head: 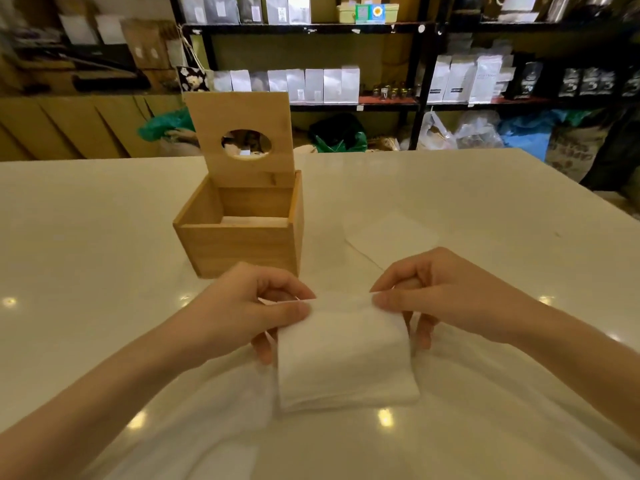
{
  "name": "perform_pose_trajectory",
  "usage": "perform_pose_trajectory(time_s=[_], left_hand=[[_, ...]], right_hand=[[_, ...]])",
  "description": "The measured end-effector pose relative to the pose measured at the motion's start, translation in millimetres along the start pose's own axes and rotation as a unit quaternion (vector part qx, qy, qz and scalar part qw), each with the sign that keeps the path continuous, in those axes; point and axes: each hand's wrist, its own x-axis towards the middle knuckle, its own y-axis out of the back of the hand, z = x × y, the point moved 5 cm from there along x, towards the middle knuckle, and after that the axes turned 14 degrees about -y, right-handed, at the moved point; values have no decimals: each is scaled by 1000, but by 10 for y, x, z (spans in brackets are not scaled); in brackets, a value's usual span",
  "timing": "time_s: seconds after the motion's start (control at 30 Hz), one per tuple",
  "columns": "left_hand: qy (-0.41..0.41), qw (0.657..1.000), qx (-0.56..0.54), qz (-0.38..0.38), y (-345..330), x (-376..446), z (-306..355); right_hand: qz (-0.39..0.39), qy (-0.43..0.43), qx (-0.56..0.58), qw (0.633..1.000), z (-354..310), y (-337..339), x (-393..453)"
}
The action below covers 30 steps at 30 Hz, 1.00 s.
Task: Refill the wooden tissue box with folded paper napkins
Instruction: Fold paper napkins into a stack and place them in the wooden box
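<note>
A wooden tissue box stands on the white table, its lid with an oval hole tipped up at the back. A low layer of napkins lies at its bottom. In front of the box, both hands hold a white folded napkin stack just above the table. My left hand pinches the stack's far left corner between thumb and fingers. My right hand pinches its far right corner.
A single flat white napkin sheet lies on the table right of the box. Dark shelves with white and black bags stand behind the table, and plastic bags lie on the floor under them.
</note>
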Motion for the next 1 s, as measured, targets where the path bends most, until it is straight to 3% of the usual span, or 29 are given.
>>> perform_pose_trajectory(time_s=[0.2, 0.33, 0.43, 0.57, 0.73, 1.0], left_hand=[[9, 1000, 17, -1, -49, 19, -139], [30, 990, -135, 3, 19, -2, -101], [36, 982, -187, -16, 29, -37, -42], [47, 991, -122, -22, -41, -49, -86], [46, 996, -73, 0, -92, -16, -197], [-43, 993, 103, 46, -104, -56, -112]], right_hand=[[-3, -29, -9, 1000, 104, -43, 67], [-36, -24, 70, 997, 41, -3, 29], [-67, -28, 93, 993, 4, 26, -13], [-68, -38, 42, 996, 76, -10, 5], [-2, -39, -33, 999, 197, -20, 76], [83, -5, -122, 989, 228, 1, 102]])
